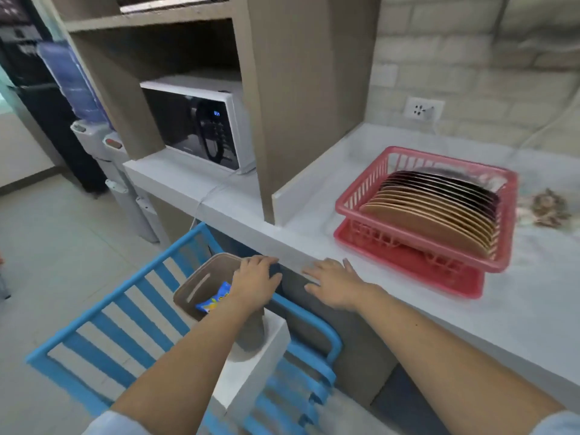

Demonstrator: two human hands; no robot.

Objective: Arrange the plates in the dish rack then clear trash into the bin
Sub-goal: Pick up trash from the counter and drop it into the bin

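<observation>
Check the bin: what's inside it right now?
Inside the bin, one blue and yellow wrapper shows near the rim. The left hand grips the rim and, with the forearm, covers the right part of the opening, so anything there or deeper is hidden.

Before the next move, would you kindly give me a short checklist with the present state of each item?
1. Plates stood in the red plastic dish rack: ok.
2. Grey bin held: ok, left hand grips its rim.
3. Blue and yellow wrapper inside the bin: ok.
4. Right hand free: ok, fingers straight at the white counter edge.
5. Counter cleared of trash: not ok, crumpled brown scraps lie right of the rack.
6. Room left in the bin: cannot tell.
</observation>
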